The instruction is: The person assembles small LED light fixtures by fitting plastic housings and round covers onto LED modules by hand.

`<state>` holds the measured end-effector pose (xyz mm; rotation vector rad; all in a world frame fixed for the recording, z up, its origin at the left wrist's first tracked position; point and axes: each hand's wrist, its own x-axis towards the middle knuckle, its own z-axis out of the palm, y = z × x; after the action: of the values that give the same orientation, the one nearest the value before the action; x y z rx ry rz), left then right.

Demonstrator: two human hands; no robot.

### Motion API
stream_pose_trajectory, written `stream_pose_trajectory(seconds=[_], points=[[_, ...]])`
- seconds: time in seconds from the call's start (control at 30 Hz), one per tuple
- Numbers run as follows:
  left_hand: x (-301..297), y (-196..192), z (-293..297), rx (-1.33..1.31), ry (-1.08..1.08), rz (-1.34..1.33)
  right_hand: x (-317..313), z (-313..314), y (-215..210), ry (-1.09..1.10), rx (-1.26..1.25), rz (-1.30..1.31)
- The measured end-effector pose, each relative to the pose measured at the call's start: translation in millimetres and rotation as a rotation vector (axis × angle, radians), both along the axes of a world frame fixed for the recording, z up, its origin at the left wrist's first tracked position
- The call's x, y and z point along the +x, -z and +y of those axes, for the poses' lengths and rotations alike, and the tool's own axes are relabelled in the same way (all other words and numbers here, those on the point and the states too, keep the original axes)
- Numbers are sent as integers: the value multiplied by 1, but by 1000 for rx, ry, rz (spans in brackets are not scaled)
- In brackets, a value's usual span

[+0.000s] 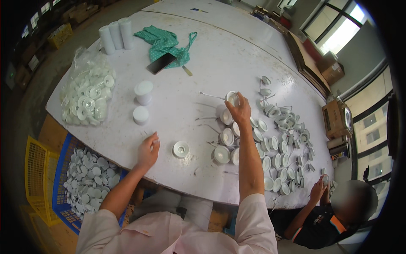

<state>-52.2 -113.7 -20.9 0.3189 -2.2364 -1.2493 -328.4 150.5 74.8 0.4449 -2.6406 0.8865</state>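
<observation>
1. At the far left, below the worktop edge, a blue crate of white round caps is seen, with a yellow crate beside it.
2. On the worktop's left part, a clear bag of white caps lies well apart from both hands; three white cylinders stand beyond it, and two stacks of white caps are set between the bag and the middle.
3. The left hand is rested near the worktop's near edge, its fingers pressed together on something small; what is pinched cannot be told.
4. Just to the right of the left hand, a single white ring-shaped part lies flat, its hollow turned up. It is nearer to the left hand than to the right.
5. Farther away, a green cloth with a dark phone on it is seen.
6. The right hand is stretched forward over a row of white cup-shaped housings, and one white housing is pinched at its fingertips.
7. To the right, a wide scatter of housings with wire clips is spread; nothing stands between it and the right hand.
8. At the lower right, another person's hand is held at the worktop's edge.
</observation>
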Motion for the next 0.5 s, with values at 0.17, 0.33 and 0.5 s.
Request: stream_pose_trajectory(seconds=[0.17,0.33,0.5], points=[[-8,8,-1,19,38,30,-42,2,18,68,184,-119],[-8,5,-1,-2,13,17,-57,2,24,127,421,-243],[-8,5,-4,-17,10,20,-57,12,9,60,478,-436]])
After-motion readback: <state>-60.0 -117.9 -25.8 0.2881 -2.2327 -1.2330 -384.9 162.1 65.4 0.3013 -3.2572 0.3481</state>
